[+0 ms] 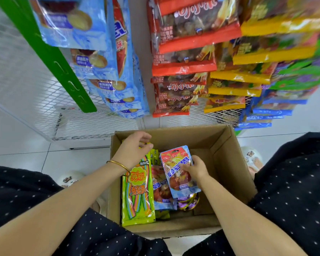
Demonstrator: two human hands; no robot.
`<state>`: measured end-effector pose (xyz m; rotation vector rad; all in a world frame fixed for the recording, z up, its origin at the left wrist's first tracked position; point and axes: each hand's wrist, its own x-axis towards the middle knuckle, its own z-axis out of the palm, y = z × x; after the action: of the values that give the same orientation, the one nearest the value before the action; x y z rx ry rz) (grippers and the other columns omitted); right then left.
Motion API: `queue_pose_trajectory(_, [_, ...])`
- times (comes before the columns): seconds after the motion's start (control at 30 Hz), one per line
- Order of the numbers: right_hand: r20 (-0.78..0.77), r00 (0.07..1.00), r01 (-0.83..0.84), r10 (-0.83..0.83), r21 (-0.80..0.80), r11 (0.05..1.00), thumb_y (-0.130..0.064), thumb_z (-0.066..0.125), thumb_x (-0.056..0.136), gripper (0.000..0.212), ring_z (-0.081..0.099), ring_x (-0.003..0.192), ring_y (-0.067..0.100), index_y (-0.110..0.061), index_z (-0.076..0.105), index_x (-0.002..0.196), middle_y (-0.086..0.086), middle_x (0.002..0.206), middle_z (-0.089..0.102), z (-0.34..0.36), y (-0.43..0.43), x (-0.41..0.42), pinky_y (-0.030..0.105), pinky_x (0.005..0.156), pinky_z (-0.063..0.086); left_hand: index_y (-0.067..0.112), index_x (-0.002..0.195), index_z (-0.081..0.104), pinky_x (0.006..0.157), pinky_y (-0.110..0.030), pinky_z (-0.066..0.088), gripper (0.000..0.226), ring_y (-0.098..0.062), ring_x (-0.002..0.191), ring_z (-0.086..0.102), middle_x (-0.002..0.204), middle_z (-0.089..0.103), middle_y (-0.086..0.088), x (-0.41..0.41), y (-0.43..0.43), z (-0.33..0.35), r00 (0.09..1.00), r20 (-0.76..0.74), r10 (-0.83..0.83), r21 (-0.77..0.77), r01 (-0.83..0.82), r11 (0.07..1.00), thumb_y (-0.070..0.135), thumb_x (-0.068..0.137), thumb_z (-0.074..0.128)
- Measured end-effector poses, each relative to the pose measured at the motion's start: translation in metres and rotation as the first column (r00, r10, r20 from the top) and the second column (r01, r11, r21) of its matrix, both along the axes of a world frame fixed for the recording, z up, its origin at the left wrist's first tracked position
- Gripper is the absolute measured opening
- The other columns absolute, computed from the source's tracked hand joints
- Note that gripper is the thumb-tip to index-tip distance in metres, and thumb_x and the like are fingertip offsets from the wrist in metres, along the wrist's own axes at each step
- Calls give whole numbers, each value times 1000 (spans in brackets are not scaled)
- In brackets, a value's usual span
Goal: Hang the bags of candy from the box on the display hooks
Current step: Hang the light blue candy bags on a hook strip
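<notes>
Tiled floor point(78, 157), box point(229, 145); right hand point(194, 169) gripping blue bag point(172, 169); left hand point(135, 150) curled, hold unclear.

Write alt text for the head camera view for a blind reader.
A person's right hand holds a blue candy bag at an open cardboard box of candy bags; the left hand is at the top of a green bag. Beyond it, colourful bags hang on a white mesh rack.
</notes>
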<state>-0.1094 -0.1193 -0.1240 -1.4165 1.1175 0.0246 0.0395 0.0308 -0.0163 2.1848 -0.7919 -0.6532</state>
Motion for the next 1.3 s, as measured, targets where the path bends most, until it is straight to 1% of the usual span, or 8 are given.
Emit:
queue_pose_trajectory(0.13, [277, 957, -81, 90, -43, 996, -6, 70, 81, 46, 65, 68, 16, -12, 38, 114, 9, 92, 64, 74, -10, 14, 43, 68, 56, 14, 134, 40, 87, -23, 41, 54, -12, 104, 53, 123, 48, 3, -5, -8, 17, 999, -30, -35, 9, 35, 999, 26, 87, 62])
queue_pose_trajectory(0.23, [443, 883, -104, 153, -133, 986, 0, 68, 81, 51, 67, 74, 12, -23, 31, 108, 6, 95, 61, 121, -5, 15, 33, 68, 58, 13, 120, 48, 71, -22, 48, 35, -13, 78, 58, 93, 57, 1, -6, -12, 42, 998, -52, 38, -105, -43, 994, 15, 87, 62])
queue_pose_trajectory(0.33, [493, 818, -104, 295, -378, 920, -5, 71, 80, 55, 63, 97, 18, -40, 32, 98, 8, 115, 53, 162, 6, 9, 38, 78, 56, 14, 91, 50, 45, -13, 44, 16, -6, 45, 54, 66, 51, -3, -4, -7, 79, 992, -37, 124, -268, -129, 955, 0, 87, 56])
queue_pose_trajectory(0.53, [478, 690, -143, 544, -646, 749, -8, 65, 84, 34, 50, 106, -11, -38, 62, 100, -19, 111, 58, 260, 24, -4, 4, 85, 36, 24, 86, 49, 51, -24, 51, 21, -5, 46, 57, 68, 57, -8, -15, 27, 175, 997, 58, 44, -339, -21, 940, 4, 88, 57])
queue_pose_trajectory(0.63, [543, 641, -28, 542, -690, 724, -8, 64, 85, 38, 51, 107, -10, -42, 62, 101, -24, 108, 60, 307, 26, -1, 6, 86, 38, 28, 82, 53, 47, -14, 45, 14, -2, 51, 59, 73, 65, -3, -16, 48, 235, 953, 282, 108, -406, 17, 914, 16, 89, 58])
queue_pose_trajectory(0.77, [577, 538, 106, 615, -770, 629, -2, 63, 84, 46, 49, 105, -17, -43, 55, 103, -37, 103, 57, 373, 34, 26, 1, 86, 33, 23, 89, 59, 62, -10, 43, 5, 3, 66, 56, 77, 60, 12, 13, 55, 328, 716, 581, 386, -590, 44, 806, 18, 88, 59])
queue_pose_trajectory(1.03, [659, 418, 373, 625, -752, 544, 9, 52, 84, 45, 46, 104, -4, -12, 51, 124, -10, 112, 51, 480, 48, 111, 4, 91, 34, 1, 107, 60, 84, -42, 53, 46, -28, 88, 64, 98, 67, -16, 97, 7, 455, 727, 519, 450, -685, 39, 728, 33, 75, 54])
queue_pose_trajectory(1.3, [611, 485, 435, 625, -789, 434, 5, 48, 87, 45, 45, 116, 15, -15, 48, 127, 4, 122, 50, 519, 48, 164, 15, 94, 31, 10, 91, 64, 68, -26, 46, 18, -11, 68, 54, 75, 59, 0, 111, -16, 486, 771, 508, 385, -661, 62, 748, 27, 91, 56])
